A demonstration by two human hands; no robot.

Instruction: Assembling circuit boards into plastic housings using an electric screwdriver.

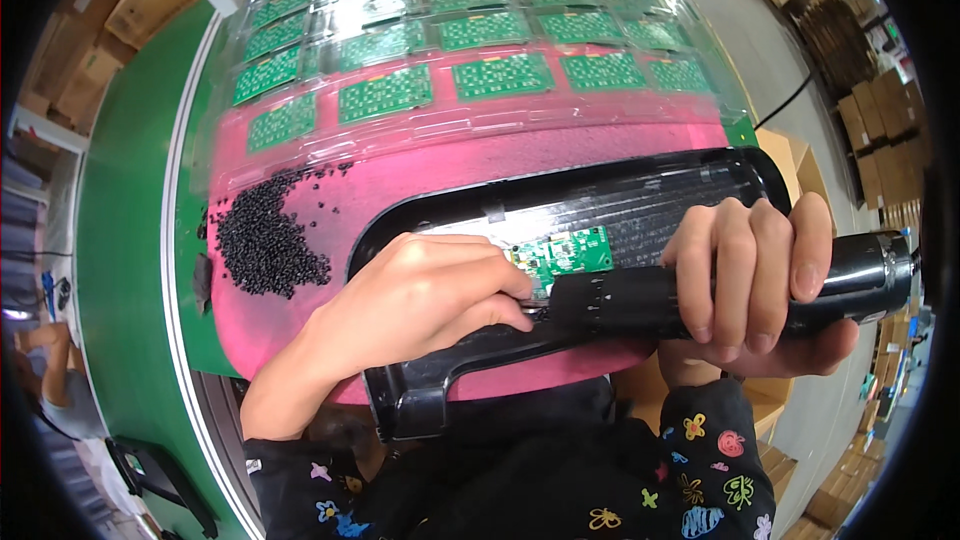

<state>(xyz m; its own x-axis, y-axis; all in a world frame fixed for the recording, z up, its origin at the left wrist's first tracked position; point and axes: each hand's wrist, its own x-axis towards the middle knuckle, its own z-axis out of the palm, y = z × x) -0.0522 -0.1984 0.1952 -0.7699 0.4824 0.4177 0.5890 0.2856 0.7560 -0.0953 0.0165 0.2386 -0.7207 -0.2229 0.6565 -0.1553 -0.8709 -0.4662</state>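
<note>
My right hand (pixel 742 275) is wrapped round a thick black cylindrical electric screwdriver (pixel 625 302), held nearly level with its nose to the left. At that nose, the thumb and fingers of my left hand (pixel 425 290) are pinched together. A small metallic bit shows by the fingertips, but what they grip is mostly hidden. Below both hands lies a long black plastic housing (pixel 640 202) with raised walls. Inside it sits a green circuit board (pixel 580 250), partly covered by my left fingers and the screwdriver.
A heap of small black screws (pixel 265 240) lies left on the pink mat (pixel 450 162). Beyond are clear plastic trays (pixel 390 128) with rows of green circuit boards (pixel 500 75). A small dark block (pixel 203 283) rests at the mat's left edge. Cardboard boxes (pixel 880 120) stand at the right.
</note>
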